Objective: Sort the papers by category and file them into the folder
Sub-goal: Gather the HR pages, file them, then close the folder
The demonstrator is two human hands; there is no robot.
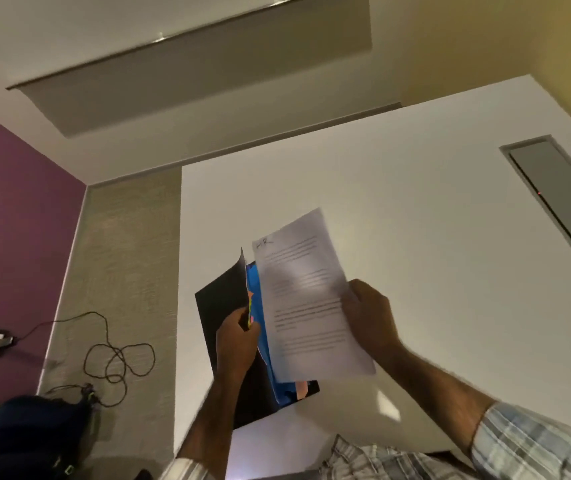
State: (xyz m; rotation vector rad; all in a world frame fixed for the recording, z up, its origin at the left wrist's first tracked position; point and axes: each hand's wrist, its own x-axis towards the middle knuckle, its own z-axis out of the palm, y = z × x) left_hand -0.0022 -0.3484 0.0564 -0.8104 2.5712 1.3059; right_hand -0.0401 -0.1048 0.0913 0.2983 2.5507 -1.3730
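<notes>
Open tabletop [433,209] right of folder [220,306], recessed panel [563,199] far right

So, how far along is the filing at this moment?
Done: the black folder lies open on the white table, with blue sheets inside. In hand: the right hand holds a printed sheet marked HR over it, while the left hand holds the cover up. Left: sliding this sheet in. No other loose papers show.

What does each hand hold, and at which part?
The right hand pinches the printed sheet at its right edge. The left hand holds the black folder cover at its free edge.
</notes>
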